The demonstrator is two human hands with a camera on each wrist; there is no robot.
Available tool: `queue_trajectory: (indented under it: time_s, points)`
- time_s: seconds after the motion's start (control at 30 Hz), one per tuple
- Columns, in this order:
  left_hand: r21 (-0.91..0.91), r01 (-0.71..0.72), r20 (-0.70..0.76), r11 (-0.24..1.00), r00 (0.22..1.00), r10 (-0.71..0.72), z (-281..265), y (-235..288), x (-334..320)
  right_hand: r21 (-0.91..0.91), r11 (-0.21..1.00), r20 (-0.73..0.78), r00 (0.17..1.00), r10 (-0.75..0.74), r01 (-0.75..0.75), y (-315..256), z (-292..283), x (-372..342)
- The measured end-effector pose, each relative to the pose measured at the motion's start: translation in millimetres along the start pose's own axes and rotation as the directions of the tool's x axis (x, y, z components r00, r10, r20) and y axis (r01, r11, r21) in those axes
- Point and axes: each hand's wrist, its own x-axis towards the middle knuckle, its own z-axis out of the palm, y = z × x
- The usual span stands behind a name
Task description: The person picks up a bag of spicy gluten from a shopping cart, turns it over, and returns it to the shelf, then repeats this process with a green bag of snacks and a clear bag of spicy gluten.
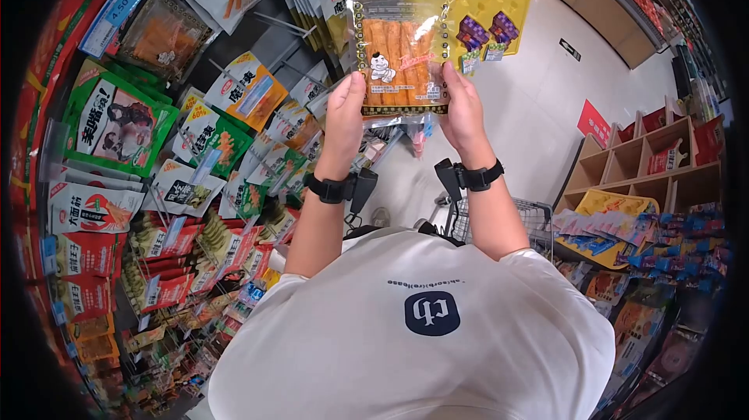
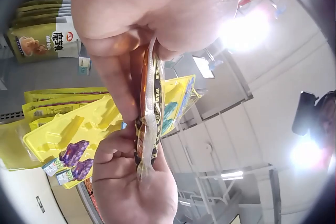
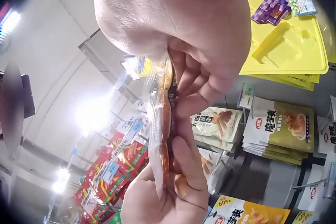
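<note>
In the head view my left hand (image 1: 346,112) and right hand (image 1: 465,112) hold a flat clear-fronted packet of orange-brown snack strips (image 1: 402,57) by its two sides. Its printed front, with a black and red header and a small cartoon figure, faces me. Each thumb lies along a side edge, with the other fingers behind the packet. Seen edge-on in the left wrist view, the packet (image 2: 149,108) is pinched at its sealed side. The right wrist view shows its other crimped edge (image 3: 153,124) between thumb and curled fingers.
Hanging snack bags (image 1: 121,119) fill the rack on the left, with price tags (image 1: 113,18) and metal hooks sticking out. A yellow display board (image 1: 515,14) stands ahead. On the right are a wooden cubby shelf (image 1: 624,161) and a wire cart (image 1: 530,221) close to my body.
</note>
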Motion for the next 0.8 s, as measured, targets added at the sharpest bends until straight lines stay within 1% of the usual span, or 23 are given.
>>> queue_trajectory:
  time_s: [0.07, 0.13, 0.23, 0.3, 0.33, 0.4, 0.47, 0.53, 0.6, 0.7, 0.77, 0.8]
  points:
    - [-0.009, 0.011, 0.043, 1.000, 0.999, -0.011, 2, -7, 3, 0.025, 1.000, -0.028, 1.000, 0.001, -0.001, -4, -4, -4]
    - [-0.055, 0.059, 0.074, 0.997, 0.996, -0.055, 9, -14, 8, 0.002, 1.000, -0.050, 0.999, -0.020, 0.020, -15, -6, -11]
    - [-0.025, 0.070, 0.146, 0.997, 0.987, -0.066, 23, -29, 17, -0.014, 0.997, -0.094, 0.993, -0.071, 0.070, -27, -25, -21]
    - [-0.021, 0.117, 0.193, 0.993, 0.975, -0.111, 42, -36, 20, -0.019, 0.993, -0.137, 0.984, -0.114, 0.112, -35, -42, -31]
    - [-0.013, 0.149, 0.211, 0.989, 0.967, -0.143, 53, -39, 22, -0.053, 0.990, -0.173, 0.975, -0.137, 0.129, -40, -50, -37]
    - [-0.023, 0.171, 0.300, 0.985, 0.941, -0.157, 70, -53, 27, -0.102, 0.981, -0.244, 0.951, -0.188, 0.168, -51, -64, -51]
    - [0.025, 0.195, 0.313, 0.980, 0.930, -0.193, 89, -62, 28, -0.084, 0.976, -0.315, 0.924, -0.219, 0.202, -61, -74, -62]
    - [0.037, 0.226, 0.357, 0.973, 0.907, -0.224, 105, -71, 29, -0.112, 0.966, -0.362, 0.895, -0.259, 0.234, -70, -83, -75]
    - [0.018, 0.210, 0.399, 0.978, 0.895, -0.199, 119, -77, 28, -0.131, 0.957, -0.399, 0.870, -0.290, 0.259, -75, -89, -85]
    - [0.006, 0.252, 0.422, 0.968, 0.877, -0.231, 134, -79, 24, -0.185, 0.934, -0.432, 0.829, -0.356, 0.304, -81, -95, -98]
    - [-0.001, 0.263, 0.451, 0.965, 0.861, -0.234, 138, -83, 24, -0.162, 0.942, -0.451, 0.827, -0.336, 0.295, -85, -93, -105]
    - [-0.007, 0.271, 0.461, 0.963, 0.855, -0.237, 139, -84, 23, -0.170, 0.937, -0.455, 0.819, -0.350, 0.306, -86, -94, -107]
